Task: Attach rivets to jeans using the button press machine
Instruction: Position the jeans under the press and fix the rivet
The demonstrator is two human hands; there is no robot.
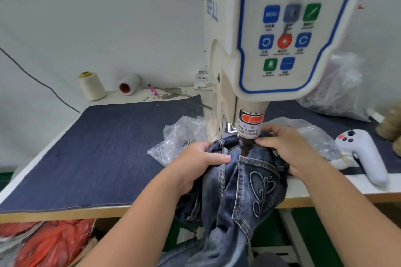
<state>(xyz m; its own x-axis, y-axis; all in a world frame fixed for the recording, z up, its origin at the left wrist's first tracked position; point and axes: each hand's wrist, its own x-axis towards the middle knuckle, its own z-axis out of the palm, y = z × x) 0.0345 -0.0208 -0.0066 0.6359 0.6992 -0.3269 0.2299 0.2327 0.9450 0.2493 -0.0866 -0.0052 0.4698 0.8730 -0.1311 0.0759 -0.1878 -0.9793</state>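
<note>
- Button press machine point(280, 34): white housing with a blue-outlined control panel and an unlit digit display at the top. It stands on the table point(325, 191). A warning label wraps the ram point(249, 124) below the housing.
- Jeans point(249, 184): blue denim draped over the table's front edge. The upper corner of the embroidered back pocket lies directly under the dark punch tip point(244, 147), which touches the fabric.
- Left hand point(201, 161): grips the bunched waistband left of the punch; fingers curled around the fabric, thumb extended toward the pocket corner.
- Right hand point(286, 149): rests on the jeans right of the punch; fingers pressed together, curled over the fabric, fingertips just beside the ram.
- Dark cloth mat point(97, 154): covers the table to the left.
- Clear plastic bags point(180, 138): lie either side of the machine; the contents are too small to identify.
- White handheld controller point(364, 151): lies at the right.
- Two thread cones point(92, 85): stand and lie by the wall, with a pink pen point(152, 89) near them.
</note>
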